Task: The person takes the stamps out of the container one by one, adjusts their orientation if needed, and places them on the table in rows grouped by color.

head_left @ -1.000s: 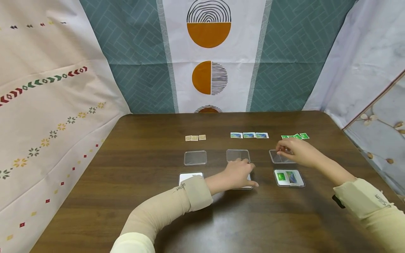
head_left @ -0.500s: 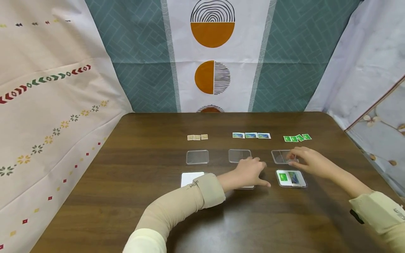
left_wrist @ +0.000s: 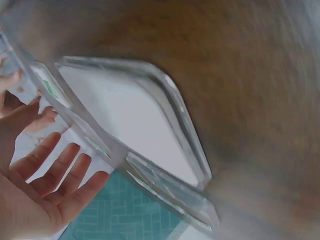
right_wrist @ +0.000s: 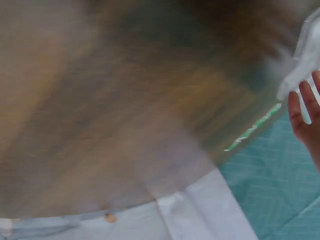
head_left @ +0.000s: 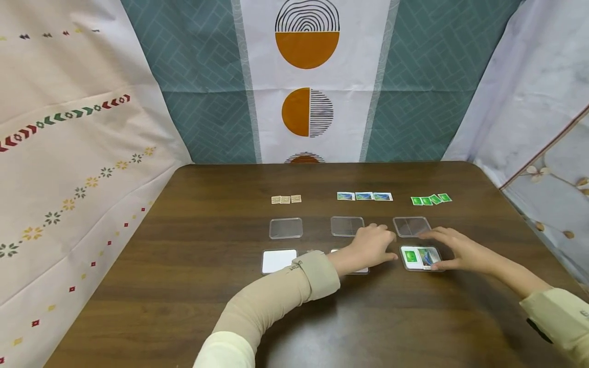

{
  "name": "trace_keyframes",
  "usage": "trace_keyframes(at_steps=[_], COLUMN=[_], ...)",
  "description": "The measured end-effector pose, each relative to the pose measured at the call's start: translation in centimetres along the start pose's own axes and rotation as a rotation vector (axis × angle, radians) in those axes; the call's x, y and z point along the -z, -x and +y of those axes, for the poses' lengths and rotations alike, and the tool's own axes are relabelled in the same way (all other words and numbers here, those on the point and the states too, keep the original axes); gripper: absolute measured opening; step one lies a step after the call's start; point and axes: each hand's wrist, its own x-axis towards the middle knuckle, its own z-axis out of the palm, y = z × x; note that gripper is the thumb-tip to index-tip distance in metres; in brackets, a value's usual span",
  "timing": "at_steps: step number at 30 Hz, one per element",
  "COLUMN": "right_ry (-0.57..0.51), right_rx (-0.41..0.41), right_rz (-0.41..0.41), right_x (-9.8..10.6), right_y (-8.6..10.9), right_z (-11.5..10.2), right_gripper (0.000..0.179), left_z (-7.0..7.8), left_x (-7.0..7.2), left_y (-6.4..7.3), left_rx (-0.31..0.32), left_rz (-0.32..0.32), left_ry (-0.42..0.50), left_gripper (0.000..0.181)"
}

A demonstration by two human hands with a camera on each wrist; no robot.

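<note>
one white card (head_left: 362,271), mostly hidden behind left hand (head_left: 369,247)

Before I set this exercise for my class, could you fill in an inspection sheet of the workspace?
Surface: brown wood-grain table.
Job's things: far row, three beige stamps, three blue stamps, four green stamps; middle row, three clear plastic pieces; near row, left case, white where visible, middle case, partly hidden, and right case, showing one green and one blue stamp.
Clutter: nothing seen.
Grips: left grip relaxed above the middle case; right grip spread, thumb over the right case's edge, contact unclear.
Cables: nothing seen.
Surroundings: patterned cloths at left, far side and right.
</note>
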Motion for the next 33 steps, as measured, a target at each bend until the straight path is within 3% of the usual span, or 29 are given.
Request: trace_keyframes(at_steps=[4,9,14,20,33], right_ry=[-0.017,-0.056,-0.085,-0.141,-0.291], right_rx=[-0.007,-0.017,-0.093,-0.121,-0.201], right_rz=[0.055,0.086,0.098,0.112,0.08], right_x=[-0.8,-1.6,-1.9,-2.3,-2.6], right_y=[1.3,2.4,2.7,3.1,3.6], right_z=[0.6,0.8,0.9,1.2,1.2], right_gripper=[0.08,0.085,0.085,0.082,0.074], left_z=[0.0,0.2,0.2,0.3,2.0], left_x=[0.1,0.1,0.1,0.0,-0.6], left_y=[-0.6,-1.0,-1.4,-2.0,-3.7], left_rx=[0.006,0.007,0.012,0.008,0.067], left_rz=[0.009,-0.006,-0.015,-0.032,-0.065], left_ry=[-0.012,-0.001,0.001,0.05,0.145], left_gripper=[0.038,0.037,0.036,0.036,0.015])
